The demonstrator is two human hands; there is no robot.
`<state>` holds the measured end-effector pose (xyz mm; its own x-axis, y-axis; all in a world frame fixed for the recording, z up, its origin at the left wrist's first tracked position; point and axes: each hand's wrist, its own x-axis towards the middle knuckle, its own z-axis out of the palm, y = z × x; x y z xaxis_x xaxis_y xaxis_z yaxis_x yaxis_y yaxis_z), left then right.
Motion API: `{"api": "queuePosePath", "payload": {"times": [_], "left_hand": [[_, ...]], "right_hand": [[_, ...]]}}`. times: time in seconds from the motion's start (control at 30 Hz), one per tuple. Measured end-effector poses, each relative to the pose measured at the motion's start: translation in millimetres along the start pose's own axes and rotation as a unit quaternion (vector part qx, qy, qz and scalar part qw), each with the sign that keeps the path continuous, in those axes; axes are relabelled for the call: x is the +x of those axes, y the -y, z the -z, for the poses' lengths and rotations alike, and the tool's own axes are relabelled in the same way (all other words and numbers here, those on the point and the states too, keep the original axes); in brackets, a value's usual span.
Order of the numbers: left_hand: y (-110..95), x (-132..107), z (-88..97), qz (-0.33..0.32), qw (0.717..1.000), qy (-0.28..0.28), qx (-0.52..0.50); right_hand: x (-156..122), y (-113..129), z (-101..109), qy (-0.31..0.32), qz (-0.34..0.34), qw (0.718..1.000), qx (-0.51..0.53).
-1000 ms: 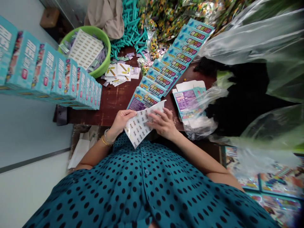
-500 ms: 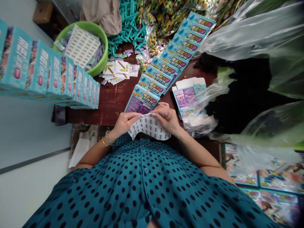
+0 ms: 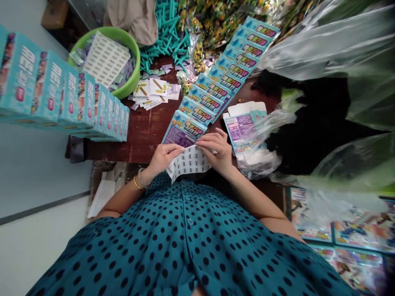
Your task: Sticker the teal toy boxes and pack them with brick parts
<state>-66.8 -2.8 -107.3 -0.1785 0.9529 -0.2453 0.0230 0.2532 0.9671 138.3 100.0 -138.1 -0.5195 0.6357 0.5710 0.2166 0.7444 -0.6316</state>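
Observation:
A white sticker sheet (image 3: pixel 189 162) with rows of small printed labels hangs at the near edge of a dark wooden table (image 3: pixel 145 131). My left hand (image 3: pixel 162 158) pinches its left top edge, fingers closed on it. My right hand (image 3: pixel 217 150) pinches the sheet's top right edge, thumb and fingers pressed together. Just beyond my hands lies a fanned row of flat teal boxes (image 3: pixel 212 88), the nearest one (image 3: pixel 183 131) touching the sheet's top.
Upright teal boxes (image 3: pixel 77 100) line the table's left side. A green basin (image 3: pixel 119 53) holds a label sheet and packets. Small cards (image 3: pixel 152 92) lie mid-table. A flat box in clear plastic (image 3: pixel 247 131) lies right; big plastic bags (image 3: pixel 333 53) fill the right.
The sheet, first held up tilted and spread, was folded down toward my lap. My hands moved to its top edge, and the right hand now pinches it nearer the teal box.

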Motion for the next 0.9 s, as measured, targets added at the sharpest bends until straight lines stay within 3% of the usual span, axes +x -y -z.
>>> {"api": "queuePosePath", "payload": {"times": [0.17,0.3,0.43,0.53,0.77,0.9], "left_hand": [[-0.3,3.5,1.9,0.082,0.989,-0.02,-0.118],[-2.2,4.7,10.0,0.108,0.982,-0.041,-0.148],[-4.7,5.9,10.3,0.095,0.986,-0.037,-0.13],[-6.0,7.1,4.9,0.092,0.988,-0.017,-0.12],[-4.3,10.3,4.2,0.134,0.977,0.0,-0.166],[-3.8,10.7,11.4,0.154,0.969,-0.026,-0.194]], "right_hand": [[-20.4,-9.4,-0.2,0.02,0.108,0.978,-0.179],[-34.6,1.8,8.5,0.08,0.155,0.971,-0.166],[-21.2,9.8,12.3,0.02,0.078,0.993,-0.086],[-4.2,0.7,6.2,-0.014,0.023,0.998,-0.059],[-4.5,-16.2,-4.0,0.063,0.001,0.998,-0.024],[-10.6,-5.4,2.4,0.111,0.059,0.992,-0.011]]}}
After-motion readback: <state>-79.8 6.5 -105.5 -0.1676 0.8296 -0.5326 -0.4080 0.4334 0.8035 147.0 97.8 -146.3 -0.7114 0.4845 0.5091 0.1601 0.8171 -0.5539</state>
